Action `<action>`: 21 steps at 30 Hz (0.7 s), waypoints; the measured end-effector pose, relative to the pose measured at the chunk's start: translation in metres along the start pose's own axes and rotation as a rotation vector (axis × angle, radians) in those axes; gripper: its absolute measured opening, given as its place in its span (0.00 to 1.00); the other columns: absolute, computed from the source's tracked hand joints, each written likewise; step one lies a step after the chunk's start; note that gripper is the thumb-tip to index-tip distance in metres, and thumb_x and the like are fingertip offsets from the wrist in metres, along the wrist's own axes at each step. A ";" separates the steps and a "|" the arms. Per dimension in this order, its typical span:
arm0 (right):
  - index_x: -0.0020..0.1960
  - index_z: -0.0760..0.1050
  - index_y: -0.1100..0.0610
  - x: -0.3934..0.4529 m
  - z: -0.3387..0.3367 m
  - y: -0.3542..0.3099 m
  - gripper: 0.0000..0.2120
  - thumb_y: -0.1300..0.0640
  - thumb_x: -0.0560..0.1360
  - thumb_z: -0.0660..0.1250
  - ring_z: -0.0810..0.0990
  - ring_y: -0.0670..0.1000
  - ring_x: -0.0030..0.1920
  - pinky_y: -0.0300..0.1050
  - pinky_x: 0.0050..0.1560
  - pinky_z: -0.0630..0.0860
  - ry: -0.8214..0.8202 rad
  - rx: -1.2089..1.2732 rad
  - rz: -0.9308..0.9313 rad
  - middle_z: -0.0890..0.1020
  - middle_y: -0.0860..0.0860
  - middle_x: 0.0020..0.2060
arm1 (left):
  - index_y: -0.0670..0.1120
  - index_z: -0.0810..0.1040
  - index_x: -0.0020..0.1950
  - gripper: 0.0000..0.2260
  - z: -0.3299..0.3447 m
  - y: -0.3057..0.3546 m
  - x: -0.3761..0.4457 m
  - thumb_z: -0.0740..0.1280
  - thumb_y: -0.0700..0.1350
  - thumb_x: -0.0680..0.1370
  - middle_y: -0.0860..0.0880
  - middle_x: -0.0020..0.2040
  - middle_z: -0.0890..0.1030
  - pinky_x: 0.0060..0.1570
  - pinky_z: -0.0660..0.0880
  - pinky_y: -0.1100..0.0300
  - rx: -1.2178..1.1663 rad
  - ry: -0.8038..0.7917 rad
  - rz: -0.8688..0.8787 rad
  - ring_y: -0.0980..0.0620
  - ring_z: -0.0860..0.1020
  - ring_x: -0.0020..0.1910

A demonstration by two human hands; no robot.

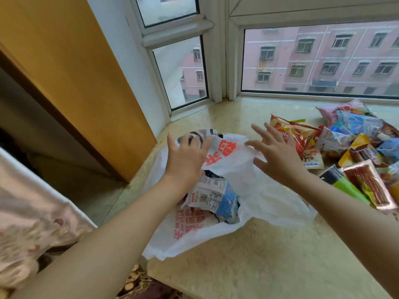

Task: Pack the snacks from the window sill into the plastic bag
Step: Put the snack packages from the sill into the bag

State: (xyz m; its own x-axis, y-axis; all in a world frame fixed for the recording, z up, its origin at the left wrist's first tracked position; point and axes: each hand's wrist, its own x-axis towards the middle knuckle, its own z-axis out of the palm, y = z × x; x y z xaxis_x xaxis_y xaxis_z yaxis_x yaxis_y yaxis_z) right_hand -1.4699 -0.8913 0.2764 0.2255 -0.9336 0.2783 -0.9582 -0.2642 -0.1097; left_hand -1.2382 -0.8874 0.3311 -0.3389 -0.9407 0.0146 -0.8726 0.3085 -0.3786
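A white plastic bag (254, 190) with red print lies open on the marble window sill (269, 255). A blue and white snack packet (212, 198) sits in its mouth. My left hand (185, 156) grips the bag's upper edge together with a black and white packet (195, 134). My right hand (278, 156) hovers over the bag's right side, fingers spread, holding nothing. A pile of snacks (354, 143) lies to the right: a red chip bag (295, 134), a pink bag (343, 111), a green tube (345, 186) and a packet of red strips (369, 186).
Window panes (319, 61) close the sill at the back and back left. A yellow wooden panel (71, 72) stands at the left. Patterned cloth (32, 212) lies at the lower left, below the sill's edge.
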 end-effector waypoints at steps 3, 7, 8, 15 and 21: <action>0.56 0.80 0.56 0.016 -0.005 -0.004 0.10 0.59 0.76 0.67 0.73 0.54 0.65 0.56 0.67 0.66 0.142 0.483 0.200 0.81 0.53 0.58 | 0.51 0.78 0.55 0.13 0.004 -0.026 0.026 0.67 0.57 0.76 0.51 0.47 0.80 0.53 0.68 0.52 -0.365 0.027 -0.220 0.48 0.77 0.49; 0.51 0.81 0.58 0.053 -0.025 0.010 0.08 0.62 0.72 0.71 0.79 0.51 0.46 0.43 0.50 0.73 -0.102 1.140 0.556 0.84 0.53 0.43 | 0.49 0.84 0.46 0.04 0.006 -0.064 0.055 0.70 0.48 0.76 0.49 0.45 0.83 0.38 0.72 0.57 -0.974 -0.049 -0.414 0.49 0.78 0.42; 0.49 0.81 0.58 0.061 -0.025 0.015 0.08 0.62 0.70 0.73 0.80 0.53 0.44 0.46 0.50 0.75 -0.138 1.176 0.587 0.85 0.52 0.39 | 0.48 0.84 0.47 0.03 0.006 -0.070 0.060 0.71 0.46 0.76 0.48 0.46 0.83 0.40 0.74 0.58 -1.112 -0.079 -0.457 0.50 0.78 0.43; 0.48 0.82 0.61 0.108 -0.017 0.032 0.14 0.57 0.64 0.77 0.82 0.55 0.33 0.46 0.36 0.80 -0.098 1.381 0.800 0.83 0.60 0.38 | 0.42 0.80 0.49 0.07 0.023 -0.093 0.090 0.68 0.46 0.78 0.47 0.42 0.82 0.37 0.77 0.64 -1.529 -0.182 -0.618 0.51 0.78 0.37; 0.45 0.83 0.59 0.118 0.014 0.041 0.12 0.56 0.65 0.79 0.78 0.53 0.44 0.42 0.44 0.73 -0.094 0.990 0.872 0.82 0.56 0.44 | 0.41 0.75 0.66 0.23 0.061 -0.116 0.117 0.73 0.48 0.74 0.45 0.58 0.79 0.44 0.77 0.59 -1.138 -0.420 -0.545 0.48 0.78 0.48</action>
State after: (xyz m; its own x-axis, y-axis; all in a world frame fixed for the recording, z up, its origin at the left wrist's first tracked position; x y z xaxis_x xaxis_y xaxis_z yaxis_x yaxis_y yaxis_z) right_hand -1.4805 -1.0156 0.2917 -0.3458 -0.8888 -0.3006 -0.2707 0.4013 -0.8750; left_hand -1.1552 -1.0417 0.3206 0.0995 -0.8894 -0.4462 -0.7370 -0.3672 0.5675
